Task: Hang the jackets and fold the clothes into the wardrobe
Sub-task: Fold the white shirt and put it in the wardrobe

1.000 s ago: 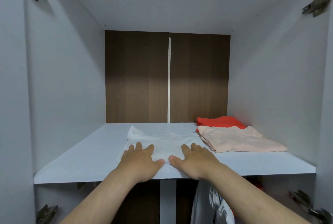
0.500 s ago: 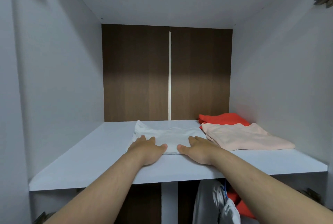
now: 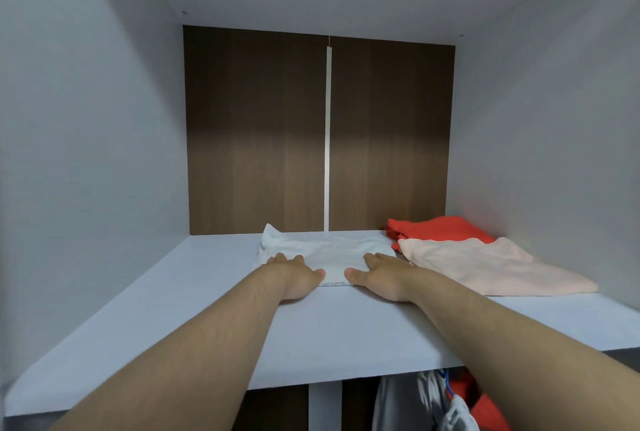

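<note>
Soft folded white shirt (image 3: 341, 252), frame centre, smooth shelf (image 3: 194, 295): my left hand (image 3: 294, 274) and right hand (image 3: 384, 274) press it, fingers straight; peach cloth (image 3: 485, 264) right.

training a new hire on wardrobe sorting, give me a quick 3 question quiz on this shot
1. True or false: the left hand and right hand both rest flat on the white garment.
2. What colour is the garment behind the pink garment? A red B blue C black
3. How many folded garments lie on the shelf?
Key: 1 true; 2 A; 3 three.
</note>
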The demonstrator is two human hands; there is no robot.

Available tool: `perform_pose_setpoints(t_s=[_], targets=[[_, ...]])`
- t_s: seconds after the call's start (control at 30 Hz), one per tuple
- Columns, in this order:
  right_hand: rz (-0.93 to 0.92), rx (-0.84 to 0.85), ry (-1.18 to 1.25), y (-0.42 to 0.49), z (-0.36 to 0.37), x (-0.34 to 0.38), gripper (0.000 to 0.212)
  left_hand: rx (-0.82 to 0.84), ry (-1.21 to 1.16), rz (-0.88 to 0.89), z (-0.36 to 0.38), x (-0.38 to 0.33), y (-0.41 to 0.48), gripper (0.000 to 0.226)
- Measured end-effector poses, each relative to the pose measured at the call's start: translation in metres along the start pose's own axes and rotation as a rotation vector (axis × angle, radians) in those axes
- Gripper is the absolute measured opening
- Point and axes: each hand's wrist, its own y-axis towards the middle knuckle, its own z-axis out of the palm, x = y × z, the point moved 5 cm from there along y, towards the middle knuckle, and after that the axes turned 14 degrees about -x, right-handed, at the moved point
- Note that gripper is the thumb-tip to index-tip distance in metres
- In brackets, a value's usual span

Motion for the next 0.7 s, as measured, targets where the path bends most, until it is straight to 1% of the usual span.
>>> perform_pose_setpoints(t_s=[0.23, 0.4, 0.53, 0.7], targets=[[0.0, 0.015, -0.013, 0.044, 0.01, -0.007, 0.091, -0.014, 0.036, -0.024, 0.012, -0.008, 0.041, 0.072], [-0.006, 0.043, -0.012, 0.076, 0.015, -0.01, 0.089, 0.014, 0.052, -0.037, 0.015, -0.01, 0.071, 0.073], [-0.001, 0.048, -0.008, 0.103, 0.022, -0.012, 0.091, 0.016, 0.069, -0.037, 0.017, -0.012, 0.094, 0.073], [-0.008, 0.049, -0.019, 0.128, 0.027, -0.016, 0.091, -0.001, 0.054, -0.041, 0.022, -0.014, 0.118, 0.072]])
